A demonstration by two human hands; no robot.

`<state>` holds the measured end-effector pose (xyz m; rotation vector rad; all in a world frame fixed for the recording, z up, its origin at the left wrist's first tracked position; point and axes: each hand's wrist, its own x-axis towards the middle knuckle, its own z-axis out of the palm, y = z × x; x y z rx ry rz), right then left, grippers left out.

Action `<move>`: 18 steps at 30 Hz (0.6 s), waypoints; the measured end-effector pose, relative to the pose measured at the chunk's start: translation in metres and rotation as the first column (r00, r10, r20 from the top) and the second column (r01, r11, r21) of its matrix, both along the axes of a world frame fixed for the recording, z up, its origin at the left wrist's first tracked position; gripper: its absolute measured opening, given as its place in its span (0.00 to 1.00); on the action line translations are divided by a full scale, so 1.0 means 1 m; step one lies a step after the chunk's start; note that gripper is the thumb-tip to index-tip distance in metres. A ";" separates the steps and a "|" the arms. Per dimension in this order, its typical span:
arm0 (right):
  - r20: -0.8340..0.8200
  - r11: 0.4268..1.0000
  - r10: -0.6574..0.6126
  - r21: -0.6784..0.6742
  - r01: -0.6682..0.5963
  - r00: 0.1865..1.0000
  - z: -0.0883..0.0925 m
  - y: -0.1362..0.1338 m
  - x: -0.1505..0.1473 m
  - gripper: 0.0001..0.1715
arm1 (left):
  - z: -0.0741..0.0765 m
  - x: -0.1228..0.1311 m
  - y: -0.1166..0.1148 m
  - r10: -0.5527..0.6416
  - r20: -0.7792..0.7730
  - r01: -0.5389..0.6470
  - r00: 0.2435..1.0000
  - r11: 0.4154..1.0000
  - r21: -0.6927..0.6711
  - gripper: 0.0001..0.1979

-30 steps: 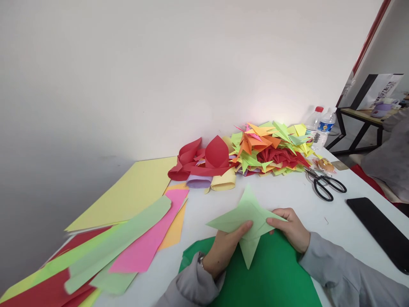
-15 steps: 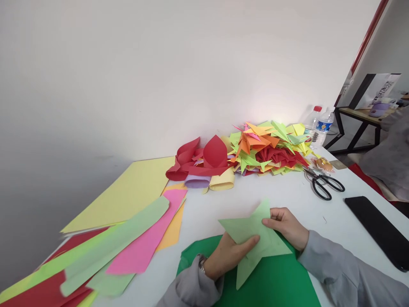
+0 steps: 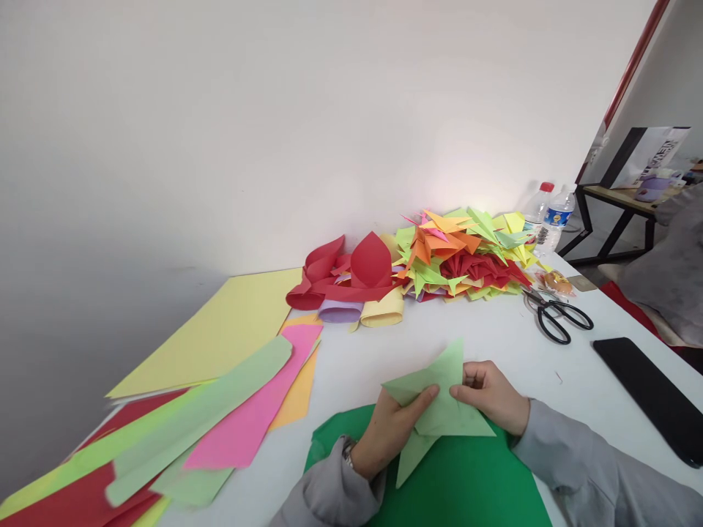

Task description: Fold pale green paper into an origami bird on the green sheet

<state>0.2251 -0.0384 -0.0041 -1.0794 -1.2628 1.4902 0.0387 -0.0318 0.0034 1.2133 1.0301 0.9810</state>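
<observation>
A pale green folded paper (image 3: 439, 399) is held just above a dark green sheet (image 3: 472, 483) on the white counter (image 3: 494, 329). The left hand (image 3: 392, 432) pinches its left side, the right hand (image 3: 491, 395) its right. Behind lie black scissors (image 3: 557, 316), a black phone (image 3: 651, 395) and a heap of folded papers (image 3: 466, 256).

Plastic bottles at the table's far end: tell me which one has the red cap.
The rear bottle, just left of the blue-labelled bottle, whose cap is white.
</observation>
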 end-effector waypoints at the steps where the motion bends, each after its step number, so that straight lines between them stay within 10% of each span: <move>1: 0.024 1.000 0.001 0.005 -0.002 1.000 -0.001 0.000 0.001 0.23 | -0.001 0.000 0.000 0.017 0.010 -0.017 1.000 1.000 -0.013 0.21; 18: 0.048 0.998 0.049 0.023 -0.050 0.998 -0.002 0.001 0.001 0.26 | -0.001 -0.001 0.004 0.161 0.073 -0.157 0.984 0.986 -0.056 0.22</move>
